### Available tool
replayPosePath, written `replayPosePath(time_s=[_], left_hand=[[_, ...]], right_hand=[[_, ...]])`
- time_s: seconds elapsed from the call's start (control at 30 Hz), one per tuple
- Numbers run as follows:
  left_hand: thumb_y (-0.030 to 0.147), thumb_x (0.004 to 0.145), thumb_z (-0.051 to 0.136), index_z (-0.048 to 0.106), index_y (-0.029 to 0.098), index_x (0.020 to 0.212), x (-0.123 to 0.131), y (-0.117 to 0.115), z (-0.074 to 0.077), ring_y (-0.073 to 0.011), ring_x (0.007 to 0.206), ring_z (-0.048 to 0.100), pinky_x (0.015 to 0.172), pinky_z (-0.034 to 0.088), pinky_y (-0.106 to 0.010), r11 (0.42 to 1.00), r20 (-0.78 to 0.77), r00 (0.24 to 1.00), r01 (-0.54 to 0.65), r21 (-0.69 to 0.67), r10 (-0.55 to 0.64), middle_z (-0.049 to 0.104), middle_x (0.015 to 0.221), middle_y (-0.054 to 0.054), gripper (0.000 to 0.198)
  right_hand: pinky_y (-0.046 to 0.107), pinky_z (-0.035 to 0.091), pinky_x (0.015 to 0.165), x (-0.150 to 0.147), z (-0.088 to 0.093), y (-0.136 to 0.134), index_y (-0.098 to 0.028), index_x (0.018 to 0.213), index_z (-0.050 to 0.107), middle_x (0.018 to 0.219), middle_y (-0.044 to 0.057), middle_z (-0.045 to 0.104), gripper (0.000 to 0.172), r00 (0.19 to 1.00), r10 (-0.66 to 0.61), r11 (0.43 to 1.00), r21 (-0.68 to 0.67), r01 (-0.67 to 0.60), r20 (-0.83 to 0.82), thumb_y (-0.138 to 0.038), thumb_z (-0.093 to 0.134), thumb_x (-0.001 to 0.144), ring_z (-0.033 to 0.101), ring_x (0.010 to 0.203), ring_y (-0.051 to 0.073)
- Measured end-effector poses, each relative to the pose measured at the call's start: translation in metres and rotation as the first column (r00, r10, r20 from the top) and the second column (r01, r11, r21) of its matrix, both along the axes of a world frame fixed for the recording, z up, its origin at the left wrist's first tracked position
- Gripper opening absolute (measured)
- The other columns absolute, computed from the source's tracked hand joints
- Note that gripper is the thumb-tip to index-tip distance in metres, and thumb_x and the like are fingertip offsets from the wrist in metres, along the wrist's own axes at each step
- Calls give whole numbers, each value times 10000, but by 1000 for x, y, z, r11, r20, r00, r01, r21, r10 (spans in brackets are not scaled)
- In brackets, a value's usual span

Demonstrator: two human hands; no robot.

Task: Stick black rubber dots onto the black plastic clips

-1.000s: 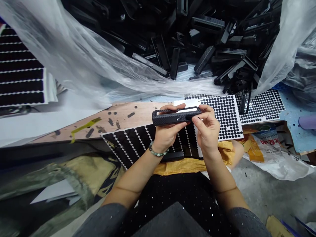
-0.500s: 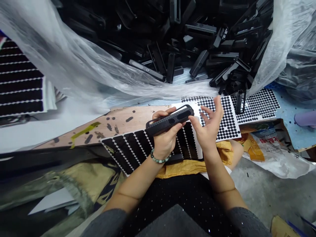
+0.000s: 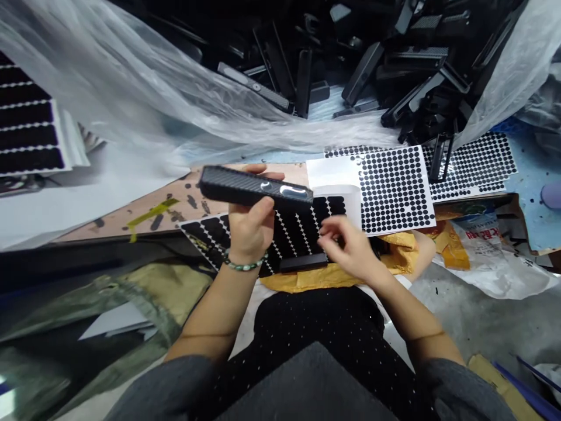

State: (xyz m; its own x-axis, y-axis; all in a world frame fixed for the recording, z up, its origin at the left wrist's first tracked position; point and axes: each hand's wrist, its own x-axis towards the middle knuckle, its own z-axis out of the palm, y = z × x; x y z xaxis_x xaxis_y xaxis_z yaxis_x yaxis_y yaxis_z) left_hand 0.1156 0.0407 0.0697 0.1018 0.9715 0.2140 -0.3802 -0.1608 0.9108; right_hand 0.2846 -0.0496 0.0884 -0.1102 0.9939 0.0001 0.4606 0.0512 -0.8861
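Observation:
My left hand (image 3: 252, 228), with a green bead bracelet at the wrist, grips a long black textured case (image 3: 256, 188) that has two shiny openings towards its right end. Just right of and below the case is my right hand (image 3: 346, 242), over a sheet of black elongated stickers (image 3: 291, 225). Its fingers are curled with thumb and fingertips close together; whatever lies between them is too small to name. A white sheet of round black dots (image 3: 397, 190) lies to the right of the sticker sheet.
Behind a fold of clear plastic (image 3: 245, 131) is a heap of black cases (image 3: 362, 73). Another sticker stack (image 3: 26, 128) is at the left. Yellow tape (image 3: 153, 217) crosses the wooden board. A purple object (image 3: 551, 195) sits at the right edge.
The case has moved left in my left hand and turned, now showing its shiny openings. My right hand has come away from it, lowered towards the sticker sheet, and its spread fingers have curled in.

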Motion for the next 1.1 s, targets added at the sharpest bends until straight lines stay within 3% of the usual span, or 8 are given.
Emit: replayPosePath(time_s=[0.1,0.23,0.43,0.6,0.77,0.9,1.0,1.1], left_hand=[[623,790,666,646,241,1122,-10,-1,4,-137,723,669,645,562,-244,989,-71,994,68,-132,-77,709,894,-21,506],[715,765,625,697,237,1078,-17,-3,12,-107,613,602,558,519,-221,976,-73,993,76,-202,-92,681,739,7,576],[686,742,676,721,240,1081,-49,-8,22,-117,573,599,518,496,-239,934,-133,956,214,-287,-260,670,682,14,562],[507,858,637,705,228,1142,-42,-26,18,-163,676,673,616,546,-268,779,-433,651,565,-272,-624,732,778,-33,404],[447,949,501,676,255,1200,-12,-39,9,-222,1093,667,962,539,-378,773,-623,598,634,-19,-505,712,1195,-84,362],[410,867,638,620,254,1260,2,-26,-6,-295,1230,568,1101,414,-494,926,-715,688,339,165,-124,655,1287,-103,423],[363,716,783,644,229,1193,12,-6,-22,-348,1126,596,1072,396,-554,922,-774,629,337,192,-68,694,1140,-116,515],[303,709,775,652,248,1151,14,14,-27,-274,882,650,916,503,-464,895,-792,589,426,134,-162,701,898,-58,463]], right_hand=[[410,546,833,-22,-15,-21,-163,1223,606,1097,133,698,365,838,356,934,-147,-325,414,-338,600,903,634,978,248],[379,515,787,-40,-33,-27,-127,1358,514,1056,148,693,446,626,452,892,-311,-328,636,-72,402,930,610,968,248],[384,477,816,-36,-48,-31,-144,1221,601,1112,152,657,343,591,450,893,-333,-302,669,-116,401,943,568,996,263],[388,479,817,-35,-57,-40,-100,1260,577,1056,163,683,368,619,469,882,-365,-297,630,-125,415,931,597,956,252],[379,515,826,6,-38,-61,-120,1098,655,1002,139,718,265,730,416,903,-341,-262,542,-193,564,860,650,914,232],[359,543,795,56,-8,-81,-174,1019,684,961,95,730,186,782,405,894,-386,-229,474,-188,593,857,683,897,215],[359,555,790,82,4,-87,-182,1023,699,934,84,729,189,783,395,893,-400,-205,480,-180,608,857,689,892,214],[372,560,799,97,2,-85,-193,1024,719,939,82,730,208,777,347,923,-339,-183,525,-161,593,861,683,897,216]])
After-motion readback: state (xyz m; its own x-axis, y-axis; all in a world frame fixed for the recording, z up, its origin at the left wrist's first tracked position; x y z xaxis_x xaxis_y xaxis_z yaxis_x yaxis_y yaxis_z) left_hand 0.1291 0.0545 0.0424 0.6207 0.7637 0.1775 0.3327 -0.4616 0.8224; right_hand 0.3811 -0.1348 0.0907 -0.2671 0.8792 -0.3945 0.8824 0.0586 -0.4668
